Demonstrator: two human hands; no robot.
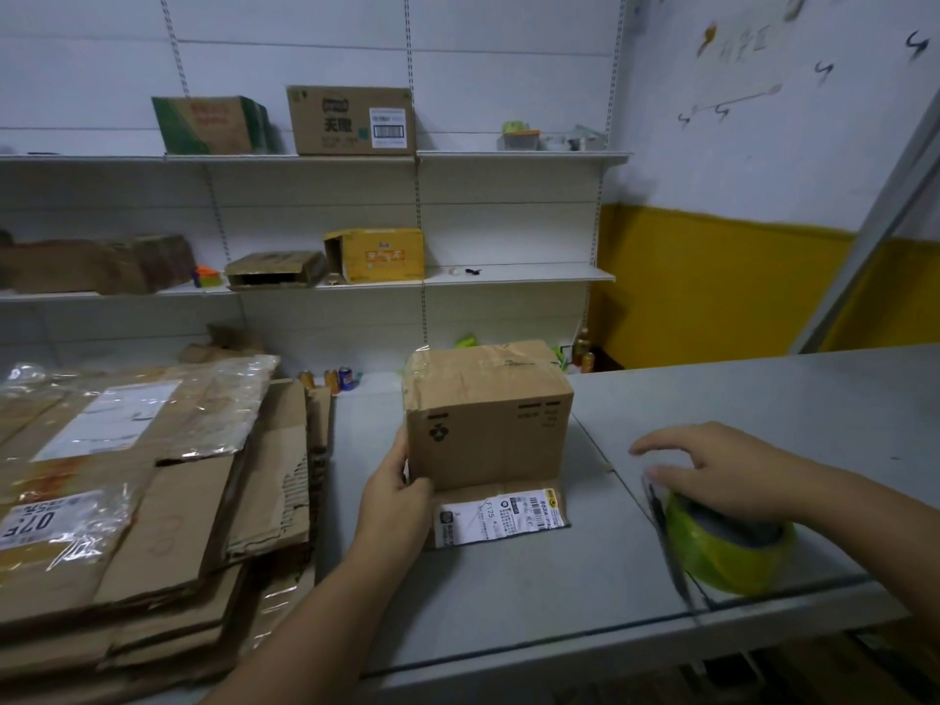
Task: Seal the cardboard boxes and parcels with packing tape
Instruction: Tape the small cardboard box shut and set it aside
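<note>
So the left hand (397,493) grips the near-left corner of the cardboard box (488,424) on the grey table (508,602), probably steadying it, its labelled flap (501,516) lying open. The right hand (712,470) sits spread over the green tape roll (732,557), fingers loose, likely about to grab it.

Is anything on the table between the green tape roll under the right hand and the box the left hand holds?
Nothing visible does. Bare table lies between the tape roll and the cardboard box. The box's labelled flap lies flat in front, beside that path. The left hand grips the box's left edge.
</note>
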